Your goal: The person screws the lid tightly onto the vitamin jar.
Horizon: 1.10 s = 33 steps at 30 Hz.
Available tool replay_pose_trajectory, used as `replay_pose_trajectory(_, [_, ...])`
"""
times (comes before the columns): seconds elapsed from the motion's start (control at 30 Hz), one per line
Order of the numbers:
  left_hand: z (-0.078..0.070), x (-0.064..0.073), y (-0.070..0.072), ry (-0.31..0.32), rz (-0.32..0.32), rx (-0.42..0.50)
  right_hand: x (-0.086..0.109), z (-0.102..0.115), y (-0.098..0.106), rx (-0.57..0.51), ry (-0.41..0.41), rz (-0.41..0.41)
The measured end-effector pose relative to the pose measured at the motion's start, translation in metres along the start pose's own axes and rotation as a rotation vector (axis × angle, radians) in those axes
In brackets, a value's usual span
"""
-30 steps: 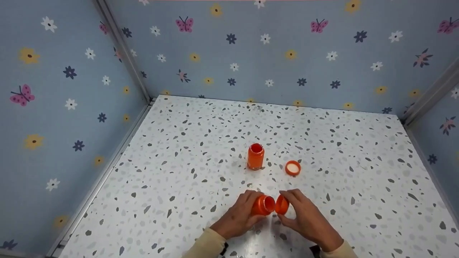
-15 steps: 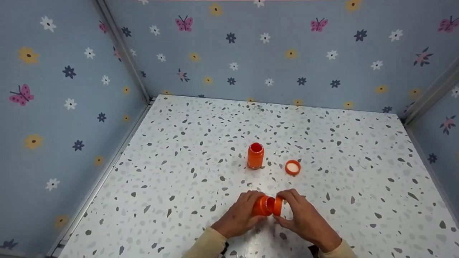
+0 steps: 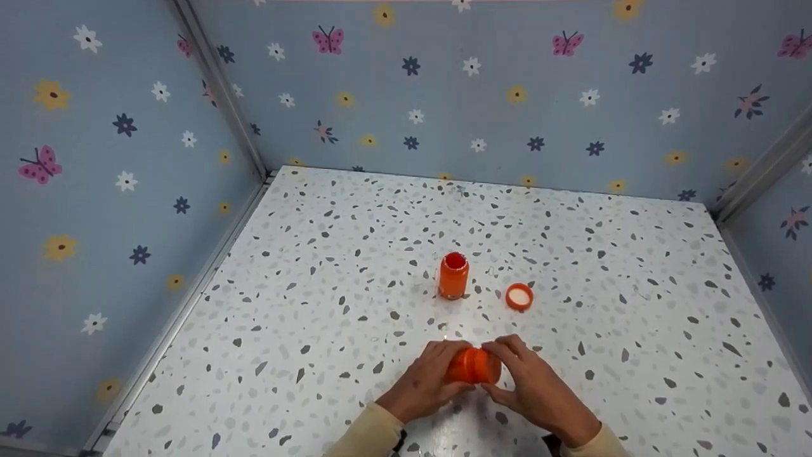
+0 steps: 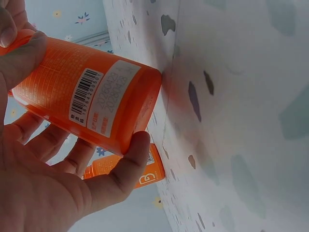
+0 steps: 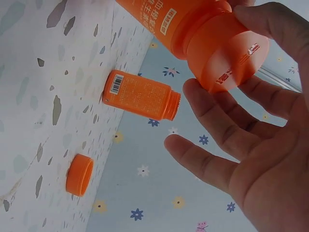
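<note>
My left hand (image 3: 422,384) grips an orange plastic bottle (image 4: 67,82) by its body, tilted on its side just off the table. A label with a barcode shows on it in the left wrist view. With thumb and fingers my right hand (image 3: 539,387) pinches an orange screw cap (image 5: 227,53), which sits over the bottle's mouth. Whether the threads have caught, I cannot tell. Beyond my hands a second orange bottle (image 3: 453,277) stands upright with its mouth uncovered. To its right a second orange cap (image 3: 519,296) lies with its pale inside facing up.
A white speckled tabletop (image 3: 317,254) lies under everything. Blue panels (image 3: 444,95) patterned with flowers and butterflies rise at the back and both sides, with metal posts (image 3: 222,95) at the corners.
My right hand has brought the cap leftward and turned it onto the mouth of the held bottle. My left hand keeps its grip nearly in place; the standing bottle and loose cap stay put.
</note>
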<state>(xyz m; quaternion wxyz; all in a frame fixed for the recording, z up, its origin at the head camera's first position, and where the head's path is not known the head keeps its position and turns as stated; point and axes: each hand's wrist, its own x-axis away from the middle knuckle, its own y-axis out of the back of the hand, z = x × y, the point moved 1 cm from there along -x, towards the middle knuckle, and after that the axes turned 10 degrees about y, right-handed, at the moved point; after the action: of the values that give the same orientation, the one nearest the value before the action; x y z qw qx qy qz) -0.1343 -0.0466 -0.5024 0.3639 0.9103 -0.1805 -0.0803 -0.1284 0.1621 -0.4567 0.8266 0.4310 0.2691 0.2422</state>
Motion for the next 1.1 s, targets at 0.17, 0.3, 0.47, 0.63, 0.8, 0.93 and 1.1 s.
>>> replay_pose_trajectory(0.17, [0.0015, -0.0004, -0.0012, -0.007, 0.004, 0.011, 0.0003, 0.0003, -0.0009, 0.036, 0.027, 0.002])
replay_pose_trajectory(0.3, [0.0019, -0.0001, -0.0014, -0.013, 0.006, 0.018, -0.0002, 0.0008, -0.0009, 0.042, 0.019, 0.011])
replay_pose_trajectory(0.47, [0.0018, 0.0003, -0.0015, -0.033, -0.011, 0.015, -0.001, 0.0011, -0.0008, 0.022, -0.01, 0.029])
replay_pose_trajectory(0.63, [0.0018, 0.0006, -0.0019, -0.021, -0.003, 0.018, -0.0014, 0.0001, -0.0019, -0.003, -0.044, 0.053])
replay_pose_trajectory(0.8, [0.001, 0.0005, -0.0024, -0.017, -0.006, 0.008, -0.0017, -0.0012, -0.0025, -0.022, -0.062, 0.055])
replay_pose_trajectory(0.93, [0.0, 0.0007, -0.0022, -0.02, -0.009, -0.007, -0.0025, -0.0022, -0.0022, -0.047, -0.101, 0.063])
replay_pose_trajectory(1.1, [-0.0009, 0.0009, -0.0018, -0.036, -0.012, -0.016, -0.003, -0.003, -0.0025, -0.033, -0.123, 0.039])
